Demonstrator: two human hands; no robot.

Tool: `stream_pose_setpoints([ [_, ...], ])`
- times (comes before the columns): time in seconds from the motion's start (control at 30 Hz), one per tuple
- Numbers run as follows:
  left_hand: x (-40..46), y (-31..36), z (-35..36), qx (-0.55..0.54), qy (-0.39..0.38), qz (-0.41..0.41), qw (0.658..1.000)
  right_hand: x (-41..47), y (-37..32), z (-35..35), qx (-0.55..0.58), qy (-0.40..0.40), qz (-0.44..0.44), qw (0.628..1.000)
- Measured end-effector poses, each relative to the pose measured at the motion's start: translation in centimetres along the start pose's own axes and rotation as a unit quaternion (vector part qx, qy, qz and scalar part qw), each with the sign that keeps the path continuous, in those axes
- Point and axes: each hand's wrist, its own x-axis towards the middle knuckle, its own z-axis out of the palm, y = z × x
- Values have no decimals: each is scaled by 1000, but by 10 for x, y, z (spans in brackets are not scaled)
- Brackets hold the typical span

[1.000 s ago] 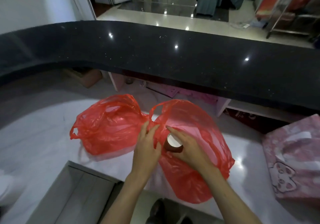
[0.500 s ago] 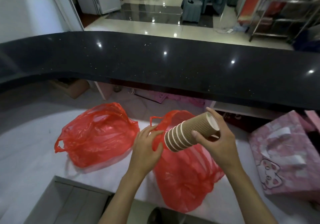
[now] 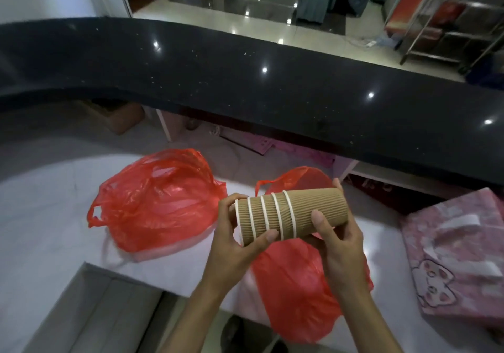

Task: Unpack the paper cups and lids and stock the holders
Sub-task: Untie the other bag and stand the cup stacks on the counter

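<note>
A nested stack of brown ribbed paper cups (image 3: 291, 215) with white rims lies sideways in the air, above the white counter. My left hand (image 3: 234, 246) grips the rim end of the stack, thumb across the front. My right hand (image 3: 336, 241) holds the base end, thumb on top and fingers curled underneath. Directly below the stack lies the red plastic bag (image 3: 297, 295) it came from, mouth open toward the back. A second red plastic bag (image 3: 158, 200), full and crumpled, sits to the left. No lids or holders are visible.
A pink patterned gift bag (image 3: 458, 254) lies at the right on the white counter (image 3: 46, 216). A raised black countertop (image 3: 245, 91) curves across the back. A grey drawer or box edge (image 3: 90, 309) is at the lower left.
My right hand drew the cup stack out of the bag and lowered it level. My left hand let go of the bag and took hold of the stack's rim end.
</note>
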Motion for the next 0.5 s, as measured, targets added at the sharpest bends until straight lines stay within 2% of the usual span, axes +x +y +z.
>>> stream_pose_setpoints([
  [0.27, -14, -3, -46, -16, 7, 8, 1000, -12, 1, 33, -36, -49, -7, 998],
  [0.5, -62, 17, -76, -18, 87, 35, 995, -51, -15, 67, -34, -108, -15, 993],
])
